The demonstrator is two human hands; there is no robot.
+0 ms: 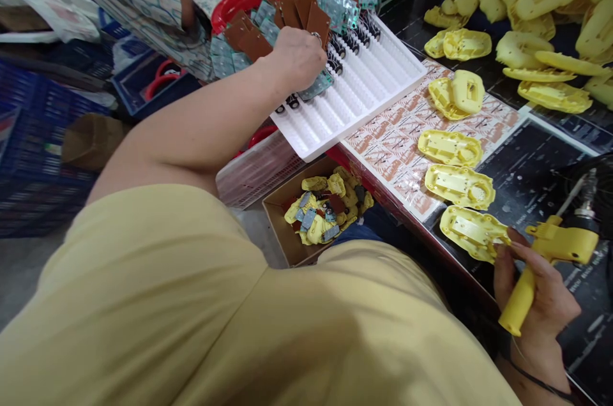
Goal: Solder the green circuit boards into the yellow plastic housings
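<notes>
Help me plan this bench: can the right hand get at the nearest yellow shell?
Likely yes: the right hand has its fingers at the nearest yellow shell, though the yellow tool it holds could hamper its grip.

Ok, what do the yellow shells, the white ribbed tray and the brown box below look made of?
Yellow shells: most likely hard plastic, satin, with thin rims and molded-in detail.
White ribbed tray: probably formed plastic, with a soft sheen and regular ridges, though foam isn't ruled out.
Brown box: seems to be cardboard, dull, with flat, thin walls.
</notes>
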